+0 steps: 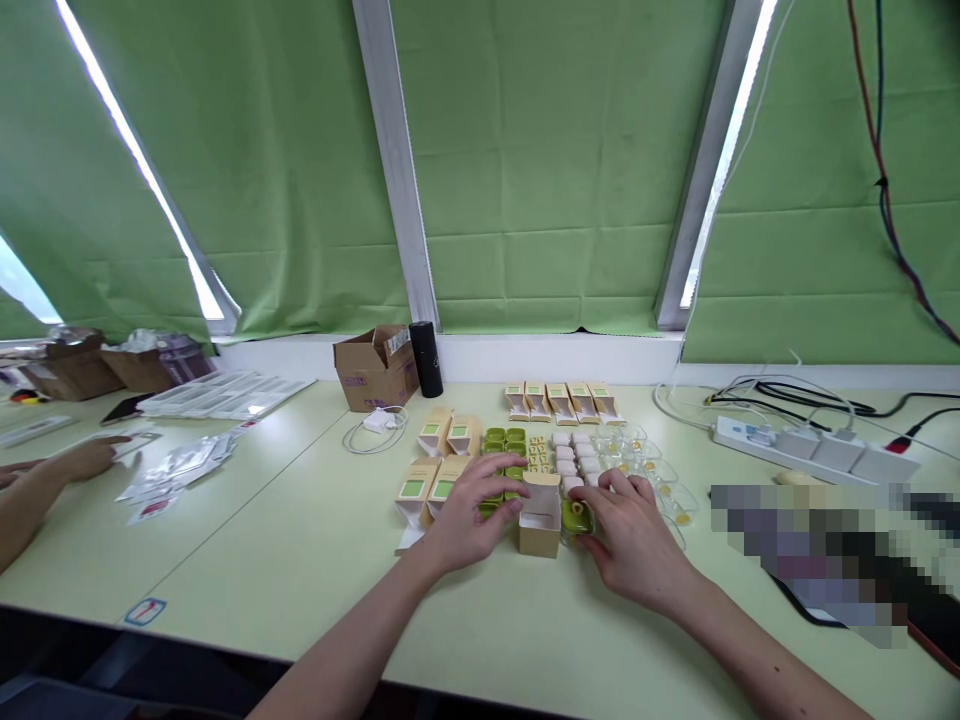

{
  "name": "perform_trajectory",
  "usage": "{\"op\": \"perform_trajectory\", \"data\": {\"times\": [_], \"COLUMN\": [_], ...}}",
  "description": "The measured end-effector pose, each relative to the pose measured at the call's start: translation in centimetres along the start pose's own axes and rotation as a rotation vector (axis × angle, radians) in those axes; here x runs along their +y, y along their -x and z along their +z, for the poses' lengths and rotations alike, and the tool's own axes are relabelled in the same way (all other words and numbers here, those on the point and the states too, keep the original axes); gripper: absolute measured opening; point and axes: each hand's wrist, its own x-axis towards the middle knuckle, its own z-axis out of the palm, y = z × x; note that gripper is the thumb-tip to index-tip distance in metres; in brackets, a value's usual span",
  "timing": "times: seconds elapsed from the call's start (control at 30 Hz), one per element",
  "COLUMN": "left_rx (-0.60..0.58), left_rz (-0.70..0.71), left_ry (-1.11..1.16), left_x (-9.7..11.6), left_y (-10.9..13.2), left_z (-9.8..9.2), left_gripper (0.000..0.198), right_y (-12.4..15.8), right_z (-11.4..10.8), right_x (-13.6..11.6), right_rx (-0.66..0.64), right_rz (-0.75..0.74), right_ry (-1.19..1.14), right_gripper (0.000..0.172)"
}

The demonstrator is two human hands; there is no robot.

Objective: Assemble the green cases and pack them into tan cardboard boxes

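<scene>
The right hand's fingers (579, 492) are closed, thumb below and forefinger above, on a rounded olive-green piece in a clear plastic shell (577, 518), held just right of a small open tan cardboard box with a white inside (538, 541). The left hand (466, 512) has its thumb and fingers parted and loosely curved at the box's left edge; whether they press on it I cannot tell. A light steadying touch there should serve — thin card would probably buckle under a squeeze. Keep the green piece level and pinched by its sides, so the shell doesn't slip. Just beyond, glossy green square cups (515, 437), small white rounded blocks (564, 453) and clear plastic shells (681, 503) crowd the surface (480, 620) — keep knuckles and wrists high to avoid nudging them.
</scene>
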Motion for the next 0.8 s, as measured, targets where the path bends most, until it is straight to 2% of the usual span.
{"op": "perform_trajectory", "data": {"times": [0.2,0.37,0.47,0.57,0.7,0.8], "left_rx": [0.091,0.09,0.084,0.074,0.065,0.079], "left_rz": [-0.049,-0.097,-0.122,-0.139,-0.142,-0.13], "left_ry": [0.036,0.069,0.1,0.106,0.129,0.14], "left_x": [-0.5,-0.6,-0.6,-0.6,-0.8,-1.2], "left_y": [-0.3,-0.3,-0.2,-0.2,-0.1,0.0], "left_z": [1.2,1.4,1.3,1.3,1.4,1.5], "left_gripper": [0.02,0.022,0.028,0.033,0.037,0.04], "right_y": [0.1,0.0,-0.4,-0.9,-2.2,-3.0], "right_z": [0.2,0.1,-0.8,-1.9,-3.0,-2.7], "right_x": [-0.1,0.5,0.9,0.8,-0.5,-2.0], "right_rx": [0.011,0.116,0.252,0.389,0.426,0.382], "right_rz": [-0.003,0.032,0.12,0.205,0.188,0.169], "right_ry": [0.003,-0.085,-0.199,-0.404,-0.658,-0.746], "right_gripper": [0.049,0.04,0.031,0.03,0.031,0.031]}}
